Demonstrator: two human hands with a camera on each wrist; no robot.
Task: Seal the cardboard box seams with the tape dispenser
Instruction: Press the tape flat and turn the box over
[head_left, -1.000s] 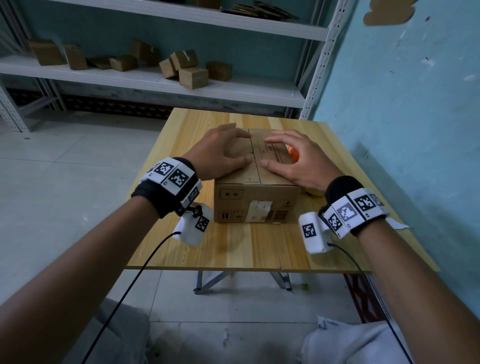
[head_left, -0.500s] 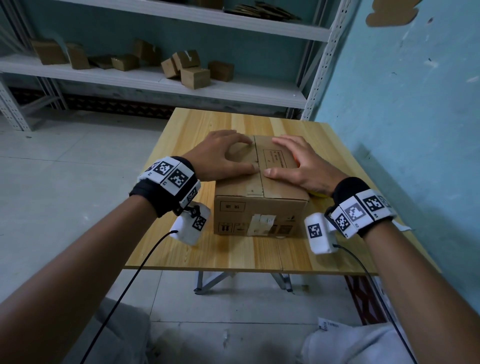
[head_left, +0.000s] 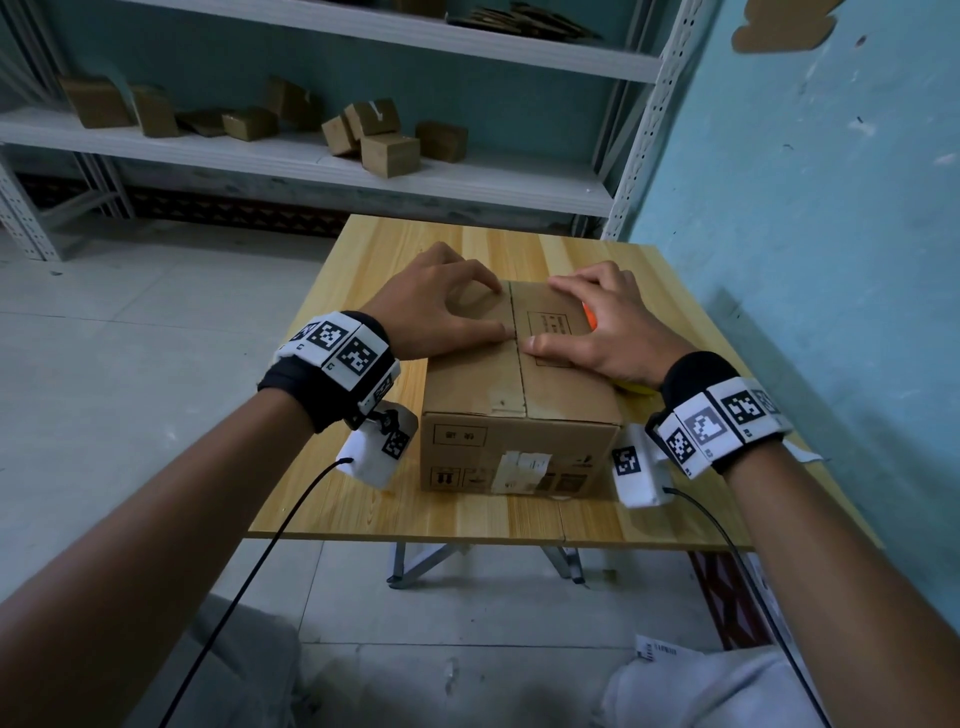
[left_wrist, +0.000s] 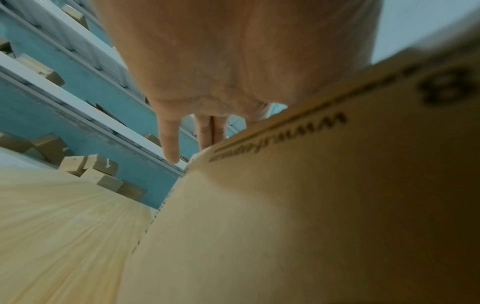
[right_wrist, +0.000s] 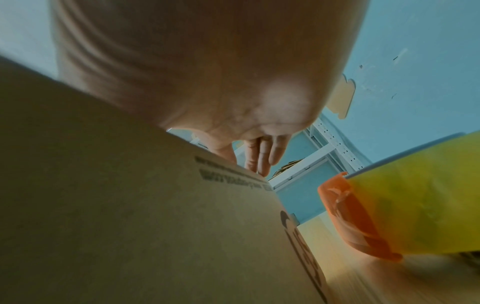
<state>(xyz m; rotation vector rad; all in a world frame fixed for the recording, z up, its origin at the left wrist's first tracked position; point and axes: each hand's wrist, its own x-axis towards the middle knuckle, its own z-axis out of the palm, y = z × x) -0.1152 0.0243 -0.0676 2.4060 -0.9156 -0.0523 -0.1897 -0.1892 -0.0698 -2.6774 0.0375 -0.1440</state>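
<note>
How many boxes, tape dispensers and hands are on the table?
Box: 1
Tape dispenser: 1
Hands: 2 (left hand, right hand, both resting on the box top)
Total: 4

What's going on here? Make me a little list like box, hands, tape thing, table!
box: cardboard, on the table, both top flaps folded shut, no tape seen on the top seam
left hand: pressing down on the left flap
right hand: pressing down on the right flap
tape dispenser: orange and yellow, on the table just right of the box, nobody holding it
table: light wood, by a blue wall
shelf: behind the table, with small cardboard boxes on it
</note>
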